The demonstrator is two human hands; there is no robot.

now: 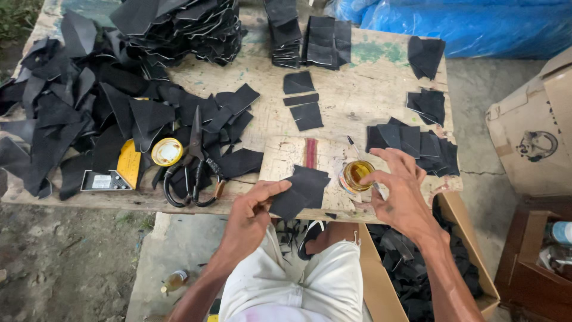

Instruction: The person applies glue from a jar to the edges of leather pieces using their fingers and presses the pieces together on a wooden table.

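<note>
We look down from a head camera at a worn wooden table (357,95) outdoors, with our knees in pale shorts at the bottom of the frame.

Our left hand (250,216), at lower centre, is closed in a pinch on a small stack of black leather pieces (301,189). The thumb lies on top and the fingers curl beneath. The stack sits at the near edge of the table, on a pale wooden board (286,156), and its long axis slants from lower left up toward upper right.

Our right hand (400,191), just right of centre, is half open with fingers spread. Its fingertips close around the top of a small glass jar of amber glue (356,177); a thin brush handle (353,146) stands out of the jar, leaning toward the upper left. We cannot tell whether the fingers grip the brush or the jar's rim.

The jar stands just to the right of the leather stack, between our two hands and nearer the right one.

To the left lie black-handled scissors (193,170), a round yellow tin lid (167,151) and a heap of leather offcuts (71,107). Cut pieces are stacked along the top and right. A cardboard box of scraps (411,268) sits at lower right.
</note>
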